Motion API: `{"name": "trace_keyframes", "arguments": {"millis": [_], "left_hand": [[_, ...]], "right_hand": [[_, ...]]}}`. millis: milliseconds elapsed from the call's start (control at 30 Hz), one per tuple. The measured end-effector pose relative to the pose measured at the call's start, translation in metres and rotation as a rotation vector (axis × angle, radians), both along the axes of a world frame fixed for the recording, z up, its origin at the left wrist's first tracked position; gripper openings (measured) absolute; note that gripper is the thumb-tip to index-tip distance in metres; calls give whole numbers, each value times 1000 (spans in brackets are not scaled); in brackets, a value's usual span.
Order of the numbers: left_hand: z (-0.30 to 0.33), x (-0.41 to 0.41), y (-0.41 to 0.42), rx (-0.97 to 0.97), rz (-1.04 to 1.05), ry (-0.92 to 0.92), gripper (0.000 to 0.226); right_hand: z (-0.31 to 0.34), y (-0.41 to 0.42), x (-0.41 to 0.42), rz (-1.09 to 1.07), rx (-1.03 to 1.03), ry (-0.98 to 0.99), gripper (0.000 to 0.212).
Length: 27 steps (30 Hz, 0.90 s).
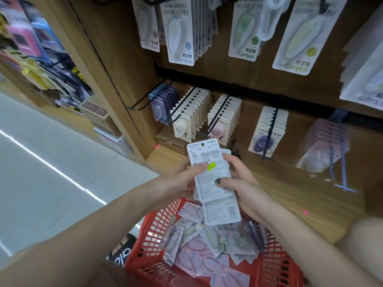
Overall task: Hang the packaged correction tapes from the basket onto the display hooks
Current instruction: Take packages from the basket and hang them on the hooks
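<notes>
Head view: both hands, left [187, 175] and right [238, 183], grip a stack of packs [213, 179] above the basket [153, 226]; judging by this, next comes threading one onto a hook [217, 112].

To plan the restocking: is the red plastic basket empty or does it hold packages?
Not empty: the red plastic basket holds many loose packaged correction tapes.

The stack of packs [213, 179] shows only printed backs, so the tapes inside are hidden, and its small text is unreadable. The left hand [182, 179] has its fingers behind the cards. The red basket [149, 230] runs off the bottom edge. Far-left merchandise [31, 38] is blurred, perhaps stationery.
</notes>
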State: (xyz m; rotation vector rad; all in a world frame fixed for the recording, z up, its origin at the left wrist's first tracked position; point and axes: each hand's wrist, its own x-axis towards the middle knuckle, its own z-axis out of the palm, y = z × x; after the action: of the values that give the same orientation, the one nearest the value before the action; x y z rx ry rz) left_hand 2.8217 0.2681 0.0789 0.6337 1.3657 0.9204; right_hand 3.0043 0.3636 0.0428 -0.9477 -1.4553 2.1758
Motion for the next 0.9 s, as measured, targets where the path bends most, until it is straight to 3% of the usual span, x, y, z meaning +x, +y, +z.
{"name": "trace_keyframes", "arguments": {"millis": [167, 333, 467, 533, 633, 700, 900], "left_hand": [[1, 21, -11, 109, 130, 19, 57], [2, 24, -7, 154, 241, 32, 52], [1, 23, -1, 200, 298, 50, 51], [-2, 24, 0, 208, 321, 95, 53], [-9, 25, 1, 230, 356, 153, 50], [-13, 26, 1, 230, 378, 182, 50], [-17, 33, 3, 198, 406, 375, 52]], "right_hand": [[13, -9, -8, 6, -40, 59, 62], [23, -14, -9, -65, 102, -28, 74], [26, -13, -6, -181, 6, 41, 71], [27, -16, -4, -148, 152, -54, 69], [25, -27, -3, -140, 535, -272, 61], [22, -32, -5, -186, 623, -261, 54], [23, -45, -17, -48, 367, -229, 56]]}}
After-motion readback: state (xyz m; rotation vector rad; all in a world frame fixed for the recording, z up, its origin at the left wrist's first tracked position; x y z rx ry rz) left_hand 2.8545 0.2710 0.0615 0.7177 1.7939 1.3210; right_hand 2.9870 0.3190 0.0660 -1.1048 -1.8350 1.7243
